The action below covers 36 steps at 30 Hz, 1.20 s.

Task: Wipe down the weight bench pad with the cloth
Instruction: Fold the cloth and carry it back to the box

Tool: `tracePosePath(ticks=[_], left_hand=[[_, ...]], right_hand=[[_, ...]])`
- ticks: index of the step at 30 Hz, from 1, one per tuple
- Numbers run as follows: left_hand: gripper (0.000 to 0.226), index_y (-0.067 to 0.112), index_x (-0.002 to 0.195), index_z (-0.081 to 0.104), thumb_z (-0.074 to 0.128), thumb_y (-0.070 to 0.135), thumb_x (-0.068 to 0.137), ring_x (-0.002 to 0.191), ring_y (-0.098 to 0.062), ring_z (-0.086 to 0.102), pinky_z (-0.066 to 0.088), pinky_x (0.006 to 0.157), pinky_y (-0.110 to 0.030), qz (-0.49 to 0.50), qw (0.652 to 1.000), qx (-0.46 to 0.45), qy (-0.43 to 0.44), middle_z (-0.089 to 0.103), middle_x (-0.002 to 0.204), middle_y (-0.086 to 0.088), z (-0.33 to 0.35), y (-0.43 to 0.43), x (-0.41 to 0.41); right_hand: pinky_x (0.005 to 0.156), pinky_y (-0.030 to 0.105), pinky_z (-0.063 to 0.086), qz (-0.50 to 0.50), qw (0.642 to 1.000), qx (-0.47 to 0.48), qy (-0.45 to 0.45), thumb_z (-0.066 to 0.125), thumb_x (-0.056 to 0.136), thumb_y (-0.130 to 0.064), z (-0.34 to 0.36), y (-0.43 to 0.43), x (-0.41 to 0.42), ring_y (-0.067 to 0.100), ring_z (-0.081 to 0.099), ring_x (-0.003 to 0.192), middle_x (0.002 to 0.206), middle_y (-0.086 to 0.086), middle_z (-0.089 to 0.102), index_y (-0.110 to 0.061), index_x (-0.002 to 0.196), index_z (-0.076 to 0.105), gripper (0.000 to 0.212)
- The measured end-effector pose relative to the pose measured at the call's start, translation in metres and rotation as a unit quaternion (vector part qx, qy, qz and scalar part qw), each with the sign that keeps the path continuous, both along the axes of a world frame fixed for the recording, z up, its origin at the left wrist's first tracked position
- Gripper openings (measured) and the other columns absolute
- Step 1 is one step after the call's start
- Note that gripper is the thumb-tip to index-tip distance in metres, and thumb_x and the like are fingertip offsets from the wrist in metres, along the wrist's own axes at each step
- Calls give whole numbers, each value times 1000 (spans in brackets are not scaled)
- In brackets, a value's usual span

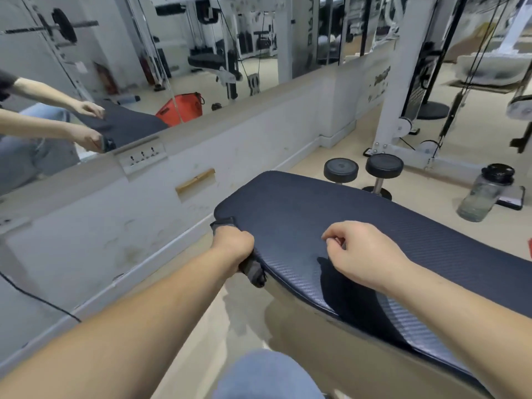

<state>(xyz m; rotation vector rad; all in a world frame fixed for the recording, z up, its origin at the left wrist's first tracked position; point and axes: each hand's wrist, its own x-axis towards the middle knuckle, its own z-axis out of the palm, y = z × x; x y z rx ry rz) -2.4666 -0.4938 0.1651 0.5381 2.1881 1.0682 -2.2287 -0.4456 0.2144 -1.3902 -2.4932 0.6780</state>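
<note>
Head view: bench pad (359, 226) runs lower right to frame centre; left hand (233, 244) clenches dark cloth (254, 272) at its edge, right hand (362, 251) loosely curled, empty.

A dark cloth (253, 269) is gripped in the left hand (231, 245) and pressed against the left edge of the bench pad (374, 214), near its far left corner. The right hand (361, 253) is rested on the pad's top, fingers loosely curled, closer to the near edge. Beyond the pad's far edge, two dumbbells (362, 171) are stood on the floor, and a clear bottle (486, 192) is seen further right. Both arms are reflected in a wall mirror (144, 67).
</note>
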Motion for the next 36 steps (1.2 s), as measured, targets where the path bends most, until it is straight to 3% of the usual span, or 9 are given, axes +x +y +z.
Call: tracePosePath(ticks=[2,7,9,11,14,20,28,32,36], left_hand=[[22,4,105,55,42,-2,88,63,-29,61,55,43,-36,27,998,13,-53,59,82,-14,11,-10,31],[49,4,114,52,54,14,66,88,-37,69,61,75,-56,31,998,-10,-53,65,99,-14,-11,-23,96],[68,7,118,49,58,26,53,98,-40,66,59,85,-53,54,997,-33,-47,64,118,-14,-21,-31,130],[68,7,131,38,62,28,71,116,-41,55,50,99,-41,86,995,-34,-44,50,136,-13,-7,-50,178],[58,3,136,29,57,25,91,122,-43,48,41,99,-39,104,993,-15,-43,31,149,-24,-6,-64,244],[51,3,127,27,55,23,91,123,-44,42,41,100,-45,3,998,-4,-66,28,142,-27,-28,-70,370],[34,6,104,28,58,18,91,113,-38,49,43,89,-38,-98,993,20,-66,44,130,-25,-42,-96,475],[34,5,112,37,58,21,91,106,-33,58,48,90,-38,-197,972,13,-127,56,119,-17,-30,-112,537],[27,4,109,52,61,20,89,85,-26,64,50,76,-31,-242,934,-11,-262,67,97,-10,-10,-123,592]], right_hand=[[87,37,56,-16,1000,-17,16,48,97,-28,3,-15,24,16,64,94,86,-21,64,-34,104,70,24],[86,39,58,-56,997,-57,15,48,96,-32,5,-46,96,13,67,90,88,-18,70,-34,95,67,20],[86,39,58,-65,995,-73,-8,48,97,-34,2,-59,130,14,67,92,92,-18,70,-33,98,69,21],[86,40,58,-67,994,-79,-35,48,96,-35,0,-68,161,14,67,92,91,-18,70,-32,96,69,22],[84,42,59,-75,992,-93,-51,48,94,-38,-4,-79,206,14,67,89,88,-16,71,-30,90,70,23],[74,39,57,-132,986,-105,2,53,96,-35,-16,-107,285,11,62,71,72,-10,67,-26,73,66,27],[58,36,43,-171,965,-169,-104,47,96,-30,-6,-132,367,22,48,59,63,1,55,-16,63,45,35],[55,33,56,-216,928,-278,-126,45,86,-17,7,-154,411,27,62,53,72,15,76,-11,68,66,28],[54,33,58,-304,894,-316,-90,47,79,-12,20,-181,462,28,68,54,69,16,77,2,78,73,30]])
